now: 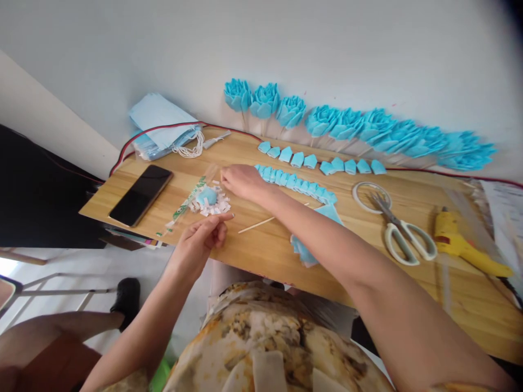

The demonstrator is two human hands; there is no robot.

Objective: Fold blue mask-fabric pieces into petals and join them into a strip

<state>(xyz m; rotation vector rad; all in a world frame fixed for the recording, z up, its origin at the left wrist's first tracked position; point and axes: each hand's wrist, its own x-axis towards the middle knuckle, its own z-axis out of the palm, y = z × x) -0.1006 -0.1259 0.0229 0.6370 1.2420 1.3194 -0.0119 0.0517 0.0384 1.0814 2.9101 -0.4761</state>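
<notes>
My left hand (203,235) is at the table's front edge, index finger stretched out and the others loosely curled, with nothing clearly held. A small mark shows at the index fingertip. Just beyond it lies a heap of white paper or tape scraps (223,206) with a light blue piece (207,196) in the middle. My right hand (243,181) is to the right of the heap, fingers bent together; whatever they may pinch is hidden. A thin wooden stick (256,224) lies below my right forearm. Next to that hand runs a row of folded blue pieces (292,181).
Blue flowers on sticks (265,101) lean along the wall. Blue petals (297,159) lie before them. To the right are a tape roll (354,197), scissors (402,231) and yellow glue gun (457,239); to the left, a phone (141,195) and face masks (161,120). Another person's leg (53,337) is lower left.
</notes>
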